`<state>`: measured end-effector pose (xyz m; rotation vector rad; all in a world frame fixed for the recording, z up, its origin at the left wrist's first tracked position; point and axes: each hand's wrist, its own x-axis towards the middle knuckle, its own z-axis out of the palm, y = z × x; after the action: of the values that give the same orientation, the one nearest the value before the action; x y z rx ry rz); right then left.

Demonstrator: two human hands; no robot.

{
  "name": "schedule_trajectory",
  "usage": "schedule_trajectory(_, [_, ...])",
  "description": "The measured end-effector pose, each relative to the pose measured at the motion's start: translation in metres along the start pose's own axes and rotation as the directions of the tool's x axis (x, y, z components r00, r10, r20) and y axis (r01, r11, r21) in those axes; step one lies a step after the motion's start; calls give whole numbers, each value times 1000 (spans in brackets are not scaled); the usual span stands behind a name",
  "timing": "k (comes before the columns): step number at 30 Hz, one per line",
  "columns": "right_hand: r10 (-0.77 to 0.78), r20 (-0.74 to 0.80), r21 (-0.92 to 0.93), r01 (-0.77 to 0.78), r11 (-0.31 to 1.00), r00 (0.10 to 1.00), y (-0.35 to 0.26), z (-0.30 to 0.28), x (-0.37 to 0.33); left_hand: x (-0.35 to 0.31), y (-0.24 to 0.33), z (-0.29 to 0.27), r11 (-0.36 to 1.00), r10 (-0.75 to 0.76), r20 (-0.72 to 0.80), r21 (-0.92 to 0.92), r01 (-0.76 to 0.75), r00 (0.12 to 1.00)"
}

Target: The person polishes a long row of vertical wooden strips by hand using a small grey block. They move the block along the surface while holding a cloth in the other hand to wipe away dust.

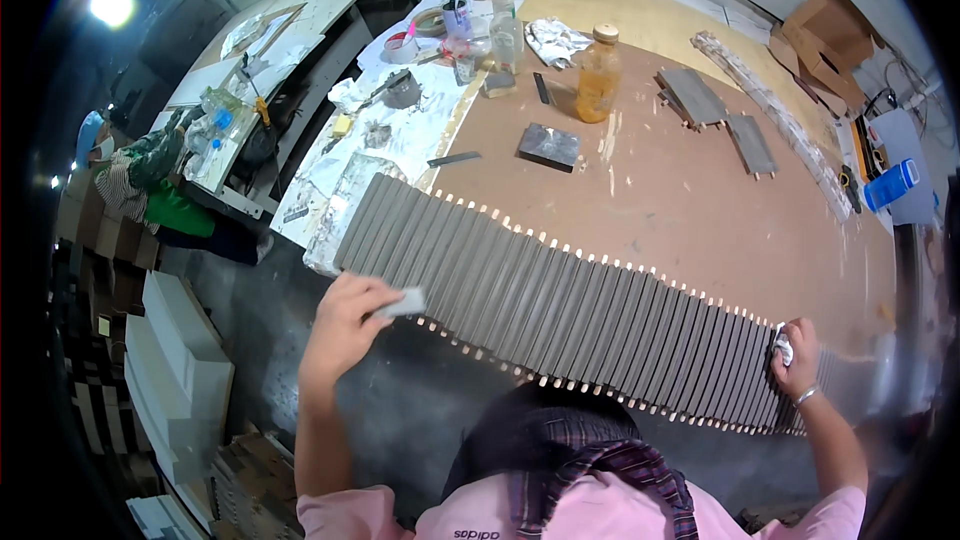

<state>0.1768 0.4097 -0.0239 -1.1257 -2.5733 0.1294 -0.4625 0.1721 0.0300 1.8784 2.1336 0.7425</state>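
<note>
A long row of grey strips (530,290) lies side by side along the near edge of the brown worktable (680,210). Small pale wooden pegs stick out from both ends of the strips. My left hand (345,325) is closed on a pale grey rectangular block (402,303), held just off the near side of the row's left part. At the row's right end, my right hand (797,360) grips a crumpled white cloth (783,347) against the strips. The fingertips of that hand are partly hidden.
Beyond the row stand a dark block (549,147) and a jar of amber liquid (598,80). Grey panels (692,96) lie farther right, near a blue-lidded container (890,185). Bottles and pots crowd a paint-stained sheet (350,155) at left. Another person (165,202) is at far left.
</note>
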Motion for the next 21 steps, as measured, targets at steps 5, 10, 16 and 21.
schedule_trajectory(5, [-14,-7,-6,14,1000,1000,0,1,2,-20,8,-11,994,-83,-16,67,83,996])
schedule_trajectory(10, [-18,-14,-7,17,1000,1000,1,1,3,-8,7,-2,993,-13,-61,117,20,998])
schedule_trajectory(16, [15,-19,4,-15,1000,1000,3,4,0,-29,10,-16,987,-127,-150,76,140,980])
schedule_trajectory(21, [19,7,-24,-19,1000,1000,1,3,-1,-5,6,8,996,-60,-160,55,70,985])
